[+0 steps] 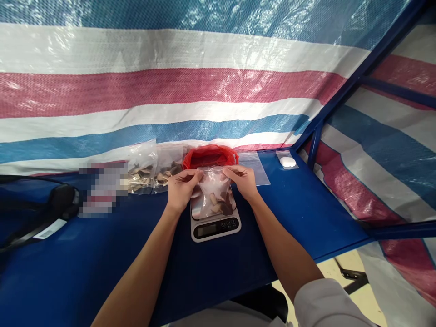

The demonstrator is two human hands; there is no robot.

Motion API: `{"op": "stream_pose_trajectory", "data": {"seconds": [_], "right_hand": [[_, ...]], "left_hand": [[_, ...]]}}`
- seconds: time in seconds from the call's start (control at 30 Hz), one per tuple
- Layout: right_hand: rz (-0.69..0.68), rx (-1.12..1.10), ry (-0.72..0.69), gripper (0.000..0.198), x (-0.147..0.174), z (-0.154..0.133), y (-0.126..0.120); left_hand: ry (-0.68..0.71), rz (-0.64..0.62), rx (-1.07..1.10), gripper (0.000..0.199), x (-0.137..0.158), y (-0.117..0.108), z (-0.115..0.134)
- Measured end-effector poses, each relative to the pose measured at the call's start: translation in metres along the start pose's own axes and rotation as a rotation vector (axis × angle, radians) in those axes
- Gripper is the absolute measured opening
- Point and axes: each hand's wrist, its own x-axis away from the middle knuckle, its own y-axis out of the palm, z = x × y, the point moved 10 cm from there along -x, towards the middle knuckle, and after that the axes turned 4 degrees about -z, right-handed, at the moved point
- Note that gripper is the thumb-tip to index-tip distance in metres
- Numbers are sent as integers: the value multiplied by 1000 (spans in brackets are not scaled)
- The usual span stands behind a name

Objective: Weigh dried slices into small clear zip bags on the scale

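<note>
A clear zip bag (pixel 213 193) with several brown and tan dried pieces in its bottom hangs upright over a digital kitchen scale (pixel 215 228). My left hand (pixel 182 187) pinches the bag's top left corner. The top right corner is pinched between the fingers of my right hand (pixel 243 180). The bag's lower part covers much of the scale's plate; whether it rests on the plate I cannot tell. Just behind my hands stands a red plastic bag (pixel 211 156) with its mouth open.
Two filled clear bags (pixel 140 175) (pixel 166 170) stand at the back left. Flat clear bags (pixel 255 168) lie behind my right hand, and a white case (pixel 288 162) sits farther right. A black strapped object (pixel 57 204) lies left on the blue table (pixel 293 218). Striped sheeting (pixel 170 86) hangs behind.
</note>
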Motion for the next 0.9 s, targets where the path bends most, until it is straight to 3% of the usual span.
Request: {"op": "stream_pose_trajectory", "data": {"seconds": [0.2, 0.47, 0.7, 0.9], "right_hand": [[35, -16, -3, 37, 0, 2, -2], [-10, 110, -41, 32, 4, 0, 6], [1, 81, 12, 28, 9, -1, 10], [-29, 135, -24, 28, 9, -8, 14]], "left_hand": [[-4, -34, -54, 28, 3, 7, 8], [-5, -53, -50, 26, 5, 9, 9], [-44, -20, -42, 27, 7, 7, 8], [-35, -54, -41, 26, 6, 10, 9]]}}
